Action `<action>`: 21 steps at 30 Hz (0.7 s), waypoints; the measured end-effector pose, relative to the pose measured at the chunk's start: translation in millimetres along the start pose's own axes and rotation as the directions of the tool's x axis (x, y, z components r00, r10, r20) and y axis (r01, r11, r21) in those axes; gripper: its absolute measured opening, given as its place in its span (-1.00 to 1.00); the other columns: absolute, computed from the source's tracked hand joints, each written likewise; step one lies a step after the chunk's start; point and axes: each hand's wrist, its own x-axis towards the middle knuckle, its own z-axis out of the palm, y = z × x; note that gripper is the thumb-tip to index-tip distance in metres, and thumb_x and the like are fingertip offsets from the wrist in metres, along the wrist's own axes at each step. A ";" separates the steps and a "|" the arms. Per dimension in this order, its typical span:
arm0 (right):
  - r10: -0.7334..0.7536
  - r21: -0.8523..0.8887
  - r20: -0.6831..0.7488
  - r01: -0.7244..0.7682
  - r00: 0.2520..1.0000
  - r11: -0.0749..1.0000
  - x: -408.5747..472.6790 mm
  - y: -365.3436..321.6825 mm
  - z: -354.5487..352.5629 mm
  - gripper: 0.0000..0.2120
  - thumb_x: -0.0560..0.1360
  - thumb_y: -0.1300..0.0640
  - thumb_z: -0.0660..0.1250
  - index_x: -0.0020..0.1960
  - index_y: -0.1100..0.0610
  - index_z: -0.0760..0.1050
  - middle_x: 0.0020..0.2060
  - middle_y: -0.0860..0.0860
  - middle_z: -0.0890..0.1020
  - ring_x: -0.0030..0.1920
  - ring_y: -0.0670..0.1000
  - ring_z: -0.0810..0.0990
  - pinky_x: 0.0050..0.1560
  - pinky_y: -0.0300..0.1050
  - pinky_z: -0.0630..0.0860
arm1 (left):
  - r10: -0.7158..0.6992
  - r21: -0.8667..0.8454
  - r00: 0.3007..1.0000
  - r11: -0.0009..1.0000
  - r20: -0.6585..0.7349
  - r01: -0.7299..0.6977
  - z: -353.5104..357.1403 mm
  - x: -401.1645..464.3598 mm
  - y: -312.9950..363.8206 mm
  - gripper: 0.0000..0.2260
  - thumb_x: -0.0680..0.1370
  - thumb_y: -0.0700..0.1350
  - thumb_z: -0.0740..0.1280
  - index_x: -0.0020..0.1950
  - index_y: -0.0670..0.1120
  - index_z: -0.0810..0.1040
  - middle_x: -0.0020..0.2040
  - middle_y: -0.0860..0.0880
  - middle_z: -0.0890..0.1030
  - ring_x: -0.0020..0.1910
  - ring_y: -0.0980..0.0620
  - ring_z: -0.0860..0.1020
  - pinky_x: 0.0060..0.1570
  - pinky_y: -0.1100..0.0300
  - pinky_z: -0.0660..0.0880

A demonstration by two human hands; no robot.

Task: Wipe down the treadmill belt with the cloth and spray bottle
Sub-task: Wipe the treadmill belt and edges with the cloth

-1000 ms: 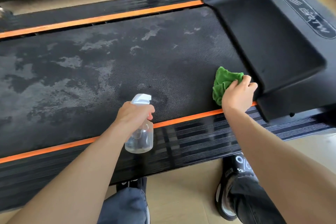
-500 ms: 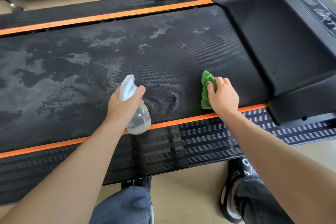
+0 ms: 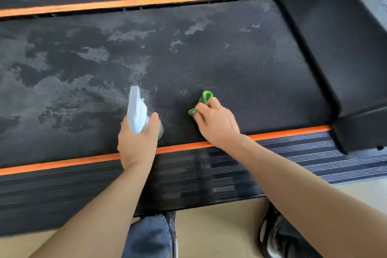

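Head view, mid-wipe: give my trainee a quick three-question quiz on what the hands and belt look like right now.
1. True or false: the left hand holds the spray bottle over the belt.
2. What does the right hand press on the belt? A. a brush B. a green cloth C. a sponge
3. Fill in: the pale, patchy marks lie mostly on the belt's ___ part as seen in this view, away from the black hood.

Key
1. True
2. B, the cloth is bunched under the fingers
3. Left
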 end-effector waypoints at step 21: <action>0.006 -0.195 0.296 0.055 0.955 0.979 -12.0 99.5 -88.7 -0.69 0.54 -0.13 0.08 -0.21 0.03 0.44 -0.23 -0.07 0.43 -0.13 0.11 0.54 -0.12 0.03 0.52 | 0.042 0.059 0.999 0.997 -0.022 -0.041 3.6 2.4 -1.6 -0.54 0.56 0.20 0.42 0.37 -0.01 0.55 0.22 -0.04 0.63 0.25 -0.23 0.57 0.22 -0.08 0.50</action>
